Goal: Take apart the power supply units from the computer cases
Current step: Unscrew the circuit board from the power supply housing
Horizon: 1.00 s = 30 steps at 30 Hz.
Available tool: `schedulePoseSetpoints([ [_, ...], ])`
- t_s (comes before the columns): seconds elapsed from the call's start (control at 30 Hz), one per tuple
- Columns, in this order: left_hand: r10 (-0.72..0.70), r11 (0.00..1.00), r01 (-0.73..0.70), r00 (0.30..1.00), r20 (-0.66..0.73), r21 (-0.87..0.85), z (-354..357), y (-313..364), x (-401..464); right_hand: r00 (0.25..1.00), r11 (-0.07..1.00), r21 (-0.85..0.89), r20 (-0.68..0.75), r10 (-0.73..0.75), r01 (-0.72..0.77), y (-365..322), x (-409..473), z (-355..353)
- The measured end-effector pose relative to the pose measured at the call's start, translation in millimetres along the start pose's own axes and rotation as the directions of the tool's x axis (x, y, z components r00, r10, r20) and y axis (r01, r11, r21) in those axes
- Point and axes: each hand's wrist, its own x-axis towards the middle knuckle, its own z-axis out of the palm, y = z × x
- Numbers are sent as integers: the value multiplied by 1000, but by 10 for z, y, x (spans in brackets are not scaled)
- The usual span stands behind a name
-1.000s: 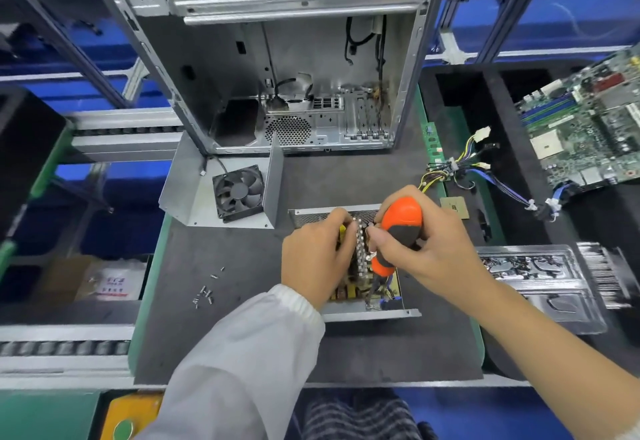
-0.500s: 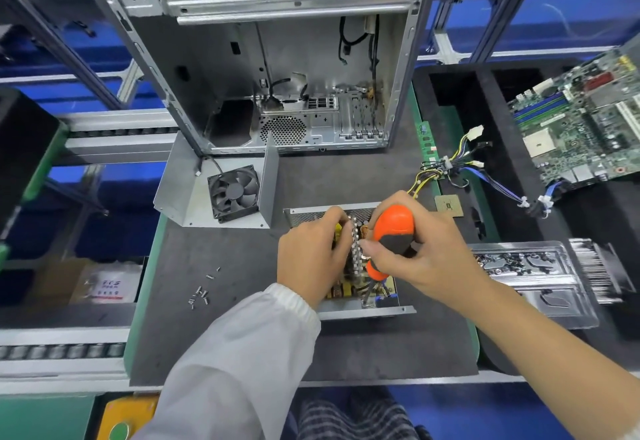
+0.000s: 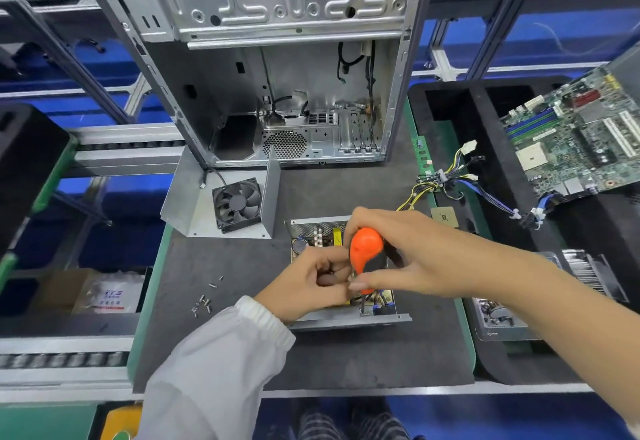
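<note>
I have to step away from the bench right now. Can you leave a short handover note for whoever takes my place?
Right hand grips the orange screwdriver, tip down in the opened power supply on the mat. Left hand pinches something small beside the shaft. Done: cover with fan off, loose screws lie left. Left: free the board, clear the empty case.

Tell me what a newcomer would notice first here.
The orange-handled screwdriver stands out, gripped by the right hand over the opened power supply unit at the mat's centre. Behind it stands the stripped computer case, and a green motherboard lies far right.
</note>
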Motion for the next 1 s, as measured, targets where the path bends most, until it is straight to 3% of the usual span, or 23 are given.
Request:
schedulePoseSetpoints([
  [0.33,-44,998,43,999,27,40,45,1,-48,989,999,-16,145,-36,39,-238,-53,-94],
  [0.4,-50,996,47,998,38,79,37,21,-51,984,992,-118,174,-19,40,-323,-63,-118],
  [0.47,-37,992,31,998,50,120,19,22,-29,993,951,-309,109,36,0,-412,-67,-131],
  [0.57,-27,991,18,997,71,130,-12,60,29,994,753,-651,-28,109,-101,-534,-22,-97],
  [0.63,-28,991,15,995,91,135,-5,79,68,990,662,-739,-40,139,-123,-560,7,-47],
  [0.8,-110,993,108,993,37,47,91,72,102,977,654,-741,-14,213,-153,-579,-29,-48],
  [1.0,1,998,-5,998,-65,-65,379,124,72,896,615,-754,83,436,-229,-676,-86,-91],
])
